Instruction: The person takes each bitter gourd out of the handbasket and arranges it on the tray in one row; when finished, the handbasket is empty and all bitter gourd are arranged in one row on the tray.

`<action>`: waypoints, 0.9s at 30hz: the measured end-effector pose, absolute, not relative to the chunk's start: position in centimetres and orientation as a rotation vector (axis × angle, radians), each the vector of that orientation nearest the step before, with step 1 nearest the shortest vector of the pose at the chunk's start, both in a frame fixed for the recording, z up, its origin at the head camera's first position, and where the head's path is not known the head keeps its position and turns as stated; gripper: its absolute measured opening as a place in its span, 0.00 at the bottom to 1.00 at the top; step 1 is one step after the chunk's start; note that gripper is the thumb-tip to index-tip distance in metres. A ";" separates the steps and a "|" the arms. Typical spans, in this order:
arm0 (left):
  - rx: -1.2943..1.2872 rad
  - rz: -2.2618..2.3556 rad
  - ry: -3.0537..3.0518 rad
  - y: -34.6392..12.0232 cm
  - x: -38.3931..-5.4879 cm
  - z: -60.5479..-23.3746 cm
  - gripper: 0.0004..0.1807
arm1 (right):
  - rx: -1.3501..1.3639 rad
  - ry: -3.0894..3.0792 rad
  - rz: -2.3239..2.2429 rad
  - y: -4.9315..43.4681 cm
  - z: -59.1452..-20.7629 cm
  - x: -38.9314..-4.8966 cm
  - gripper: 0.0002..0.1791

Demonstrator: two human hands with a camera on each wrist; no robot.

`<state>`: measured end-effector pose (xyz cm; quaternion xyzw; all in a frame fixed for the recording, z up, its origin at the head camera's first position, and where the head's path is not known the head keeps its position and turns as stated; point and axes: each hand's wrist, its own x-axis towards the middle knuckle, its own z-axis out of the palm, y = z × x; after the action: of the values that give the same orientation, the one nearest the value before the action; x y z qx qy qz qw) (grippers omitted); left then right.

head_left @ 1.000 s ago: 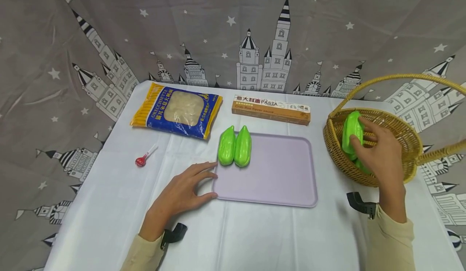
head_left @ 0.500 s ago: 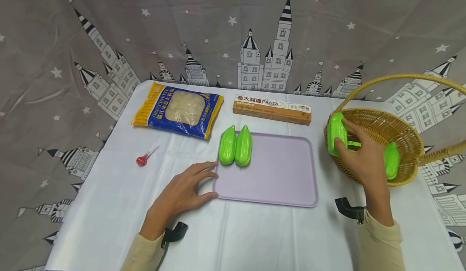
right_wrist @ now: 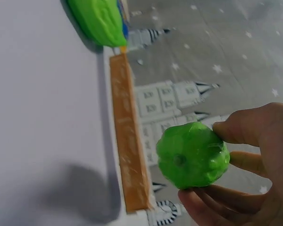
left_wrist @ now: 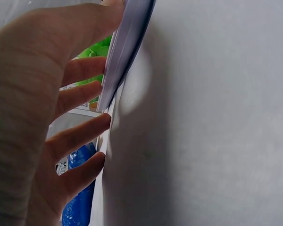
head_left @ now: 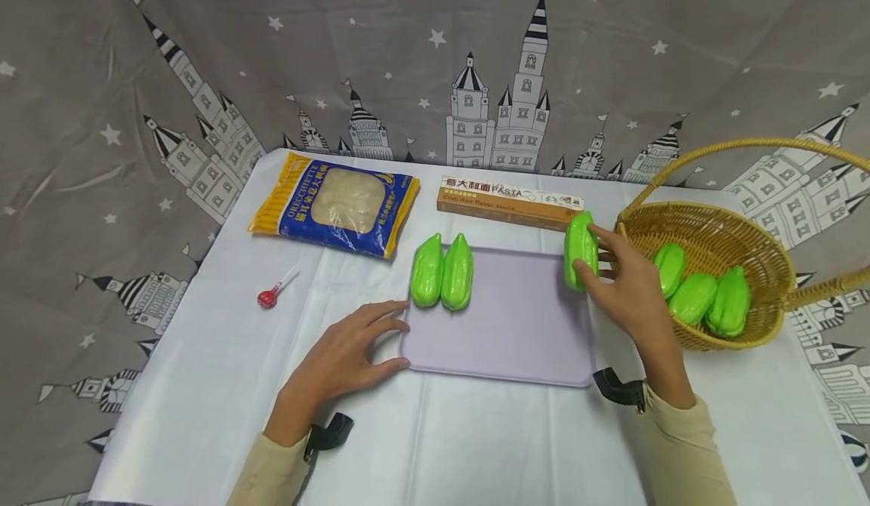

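Observation:
My right hand (head_left: pixel 628 287) pinches a glossy green ridged toy gourd (head_left: pixel 580 251) between thumb and fingers, over the right edge of the lilac tray (head_left: pixel 510 332). The right wrist view shows that gourd's rounded end (right_wrist: pixel 193 155) in the right hand's fingers. Two similar gourds, a left one (head_left: pixel 426 272) and a right one (head_left: pixel 457 273), lie side by side at the tray's upper left. My left hand (head_left: pixel 347 351) has its fingers spread, with fingertips at the tray's left edge; the left wrist view shows the tray rim (left_wrist: pixel 125 47) by its thumb.
Three more green gourds (head_left: pixel 693 298) lie in a wicker basket (head_left: pixel 720 234) with a tall handle (head_left: pixel 748 142), right of the tray. Behind the tray are a pasta box (head_left: pixel 503 202) and a blue-yellow orecchiette bag (head_left: pixel 340 208). A red lollipop (head_left: pixel 267 298) lies left.
My right hand has lifted the gourd out of the basket and carried it left to the tray's right edge. The left hand stays at the tray's left edge.

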<state>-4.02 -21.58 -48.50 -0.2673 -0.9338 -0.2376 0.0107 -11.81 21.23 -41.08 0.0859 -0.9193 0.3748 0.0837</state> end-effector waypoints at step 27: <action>-0.835 -0.729 -2.905 -21.4 -3.8 -48.4 0.24 | 0.499 -2.927 1.201 14.1 -44.2 -12.3 0.38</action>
<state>-3.83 -21.37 -48.41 -0.2684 -0.9342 -0.2344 0.0164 -12.34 14.12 -44.18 0.1558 -0.9134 0.3749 -0.0307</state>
